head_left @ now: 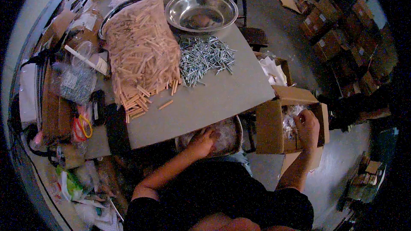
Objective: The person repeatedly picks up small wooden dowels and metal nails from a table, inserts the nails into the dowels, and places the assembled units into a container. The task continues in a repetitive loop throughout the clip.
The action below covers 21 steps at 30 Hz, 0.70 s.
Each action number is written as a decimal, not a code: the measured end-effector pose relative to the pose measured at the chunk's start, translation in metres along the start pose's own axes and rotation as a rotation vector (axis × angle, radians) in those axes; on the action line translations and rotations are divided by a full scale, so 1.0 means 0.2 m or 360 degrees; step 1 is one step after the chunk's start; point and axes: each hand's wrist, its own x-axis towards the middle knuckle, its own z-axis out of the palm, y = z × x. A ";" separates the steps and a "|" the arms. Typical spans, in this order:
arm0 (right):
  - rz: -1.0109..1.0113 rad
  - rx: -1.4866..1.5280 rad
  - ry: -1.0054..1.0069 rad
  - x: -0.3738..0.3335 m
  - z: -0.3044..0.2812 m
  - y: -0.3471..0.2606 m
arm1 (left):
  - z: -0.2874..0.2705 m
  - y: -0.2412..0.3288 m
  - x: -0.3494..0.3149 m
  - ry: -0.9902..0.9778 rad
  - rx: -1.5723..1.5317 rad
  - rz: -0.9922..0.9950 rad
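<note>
My left hand [203, 143] reaches into a metal basin [239, 133] at the table's front edge, its fingers bent over pale, clear-looking contents. Whatever those fingers pinch is too dim to make out. Out to the right, my right hand [307, 129] is over an open cardboard box [269, 127], with fingers curled in. Clear plastic packets [291, 117] lie in that box beside the fingers. I cannot see what, if anything, the right hand holds. On the table, a big clear bag of wooden dowels [143, 45] spills some from its mouth, near a heap of metal screws [205, 60].
A shiny steel bowl [201, 12] stands behind the screws. A bag of small metal parts [77, 83] and orange-handled scissors [82, 128] are at the left. Beyond the table are a wooden stool [253, 37] and stacked cartons [332, 45].
</note>
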 end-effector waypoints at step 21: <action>-0.0927 0.0845 -0.0275 0.29 0.47 -1.05 | -0.14 0.01 -0.03 0.0252 -0.0969 -0.0443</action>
